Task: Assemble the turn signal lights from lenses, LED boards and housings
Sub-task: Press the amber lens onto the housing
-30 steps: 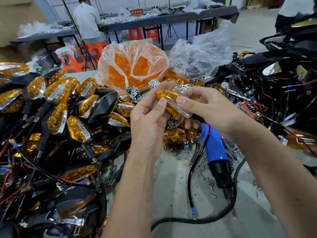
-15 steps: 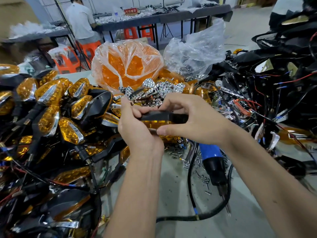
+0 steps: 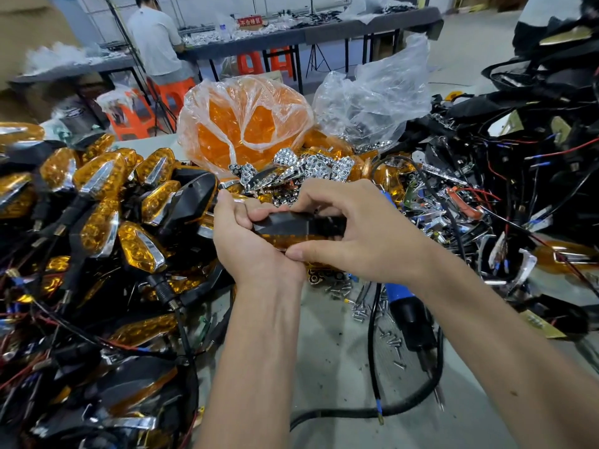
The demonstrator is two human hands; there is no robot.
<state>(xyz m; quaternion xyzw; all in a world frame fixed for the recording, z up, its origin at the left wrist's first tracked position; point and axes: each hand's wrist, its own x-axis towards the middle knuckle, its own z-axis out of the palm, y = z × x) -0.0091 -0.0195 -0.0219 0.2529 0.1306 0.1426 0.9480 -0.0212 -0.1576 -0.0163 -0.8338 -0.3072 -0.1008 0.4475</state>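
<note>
Both hands grip one turn signal light [image 3: 293, 229] at the middle of the view, its black housing facing up and its amber lens underneath. My left hand [image 3: 249, 241] wraps the left end, thumb on top. My right hand [image 3: 353, 231] pinches the right end, thumb below and fingers over the housing. Behind the hands lie chrome LED reflector boards [image 3: 311, 166] and a plastic bag of amber lenses [image 3: 243, 124]. A heap of black housings with wires [image 3: 525, 176] fills the right.
A pile of finished amber lights [image 3: 97, 202] covers the left. A blue-handled electric screwdriver [image 3: 406, 306] and its black cable [image 3: 372, 413] lie under my right arm, among loose screws [image 3: 359, 311]. A person in a white shirt [image 3: 155, 40] sits at a far table.
The light has been flipped from lens up to housing up and lowered toward the table. Both hands have kept hold of it and shifted their fingers around its ends.
</note>
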